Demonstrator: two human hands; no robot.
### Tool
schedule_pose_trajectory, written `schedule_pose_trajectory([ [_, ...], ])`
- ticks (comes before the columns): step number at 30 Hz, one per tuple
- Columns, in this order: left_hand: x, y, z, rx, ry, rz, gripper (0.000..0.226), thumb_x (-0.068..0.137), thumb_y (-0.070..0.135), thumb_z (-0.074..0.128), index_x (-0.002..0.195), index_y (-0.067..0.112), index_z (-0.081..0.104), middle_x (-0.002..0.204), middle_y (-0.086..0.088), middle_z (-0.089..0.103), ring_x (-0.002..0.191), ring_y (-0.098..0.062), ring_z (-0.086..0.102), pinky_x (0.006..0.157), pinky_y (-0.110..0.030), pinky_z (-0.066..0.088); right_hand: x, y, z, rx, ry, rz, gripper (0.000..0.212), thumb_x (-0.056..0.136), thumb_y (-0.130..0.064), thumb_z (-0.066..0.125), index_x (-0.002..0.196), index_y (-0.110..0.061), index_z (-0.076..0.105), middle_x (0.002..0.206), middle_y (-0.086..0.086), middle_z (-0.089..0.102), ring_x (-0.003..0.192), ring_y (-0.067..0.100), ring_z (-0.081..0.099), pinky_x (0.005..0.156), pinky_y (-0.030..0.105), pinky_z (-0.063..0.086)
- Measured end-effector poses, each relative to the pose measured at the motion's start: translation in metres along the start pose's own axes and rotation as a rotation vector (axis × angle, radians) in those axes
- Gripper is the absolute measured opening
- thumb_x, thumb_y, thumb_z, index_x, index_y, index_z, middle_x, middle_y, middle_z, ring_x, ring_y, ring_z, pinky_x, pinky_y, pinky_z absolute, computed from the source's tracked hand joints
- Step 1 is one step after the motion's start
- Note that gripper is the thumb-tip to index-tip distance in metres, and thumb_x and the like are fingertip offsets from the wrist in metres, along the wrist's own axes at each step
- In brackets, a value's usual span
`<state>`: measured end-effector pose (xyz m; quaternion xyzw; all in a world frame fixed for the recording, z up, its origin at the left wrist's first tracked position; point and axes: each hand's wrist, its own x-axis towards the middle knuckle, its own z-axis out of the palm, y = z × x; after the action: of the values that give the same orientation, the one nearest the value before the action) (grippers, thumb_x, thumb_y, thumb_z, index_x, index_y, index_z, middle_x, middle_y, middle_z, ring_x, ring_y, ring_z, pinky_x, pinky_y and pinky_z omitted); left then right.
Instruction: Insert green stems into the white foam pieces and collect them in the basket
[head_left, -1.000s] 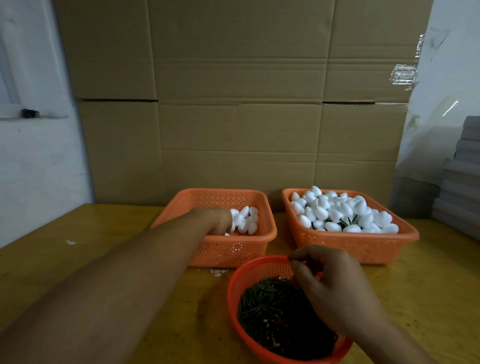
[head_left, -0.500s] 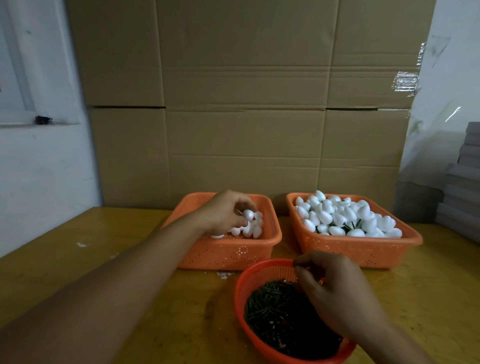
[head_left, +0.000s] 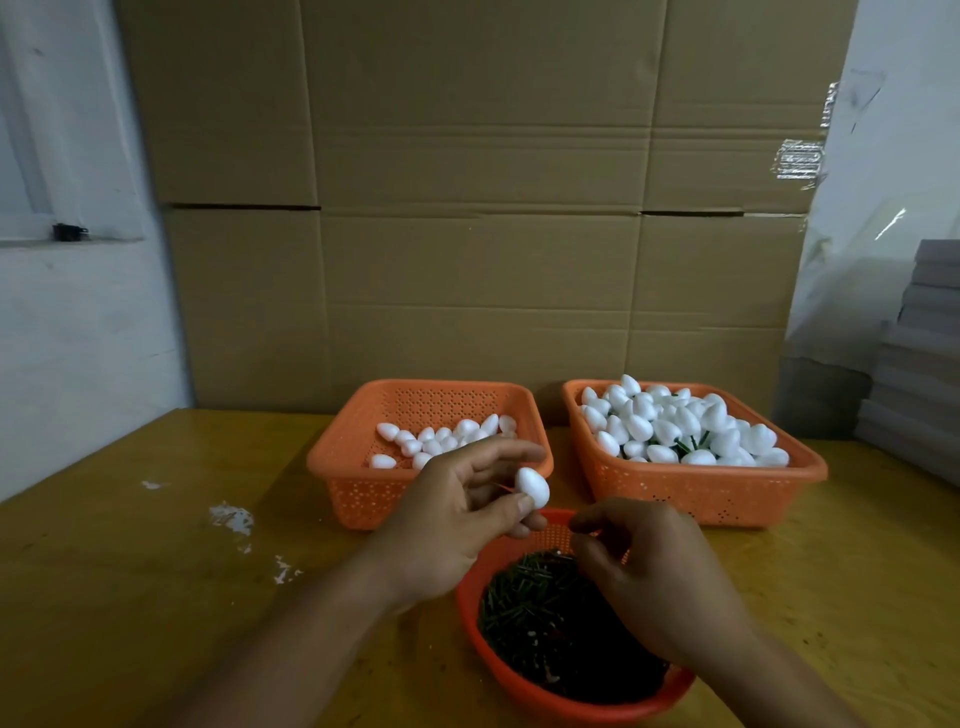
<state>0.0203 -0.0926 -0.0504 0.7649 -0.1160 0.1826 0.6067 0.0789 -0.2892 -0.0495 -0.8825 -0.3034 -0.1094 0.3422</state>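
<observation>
The left hand (head_left: 457, 512) pinches a white foam piece (head_left: 532, 487) above the round bowl (head_left: 519, 686) of green stems (head_left: 524, 597), where the right hand's (head_left: 654, 577) curled fingertips seem to pick a stem, best pushed straight into the foam's blunt end.

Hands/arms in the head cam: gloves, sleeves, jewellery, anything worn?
Nothing worn that shows. The left hand and right hand are bare, with no gloves, rings or watch visible. Both forearms are bare to the frame edge; no sleeve shows.
</observation>
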Motion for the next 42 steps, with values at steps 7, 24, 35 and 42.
schedule_pose_trajectory([
  [7,-0.016,-0.001,0.015,0.017,0.004,0.008,0.027,0.100,0.017,0.054,0.118,0.035,0.064,0.104,-0.006,0.070,0.087,-0.025,0.072,0.078,-0.033,0.057,0.001,0.001,-0.005,-0.054,-0.088,-0.028,0.013,0.087,-0.032,0.070,0.098,-0.035,0.075,0.079,-0.015,0.071,0.070,0.004,0.066,0.068,0.036,0.057],
  [24,-0.017,-0.001,0.023,0.054,0.021,-0.010,0.015,0.091,0.041,0.069,0.099,0.029,0.071,0.083,0.009,0.068,0.075,-0.006,0.062,0.068,-0.021,0.051,-0.003,-0.011,0.004,-0.475,-0.567,-0.120,0.044,0.076,-0.062,0.067,0.103,-0.028,0.070,0.093,-0.007,0.070,0.089,0.015,0.065,0.080,0.036,0.057],
  [35,-0.017,0.002,0.023,-0.045,0.065,-0.073,0.023,0.094,0.051,0.054,0.099,0.031,0.064,0.070,0.003,0.059,0.058,-0.009,0.051,0.052,-0.020,0.042,-0.002,-0.006,0.007,-0.447,-0.479,-0.152,0.024,0.086,-0.042,0.062,0.109,-0.038,0.069,0.104,-0.012,0.069,0.098,0.012,0.063,0.078,0.028,0.052],
  [42,-0.017,0.006,0.019,-0.331,0.040,-0.179,0.025,0.092,0.037,0.062,0.106,0.018,0.071,0.072,0.002,0.053,0.061,-0.009,0.048,0.055,-0.022,0.036,0.000,-0.005,-0.001,-0.315,-0.423,-0.081,0.016,0.085,-0.037,0.064,0.097,-0.031,0.074,0.094,-0.010,0.072,0.085,0.006,0.066,0.078,0.030,0.057],
])
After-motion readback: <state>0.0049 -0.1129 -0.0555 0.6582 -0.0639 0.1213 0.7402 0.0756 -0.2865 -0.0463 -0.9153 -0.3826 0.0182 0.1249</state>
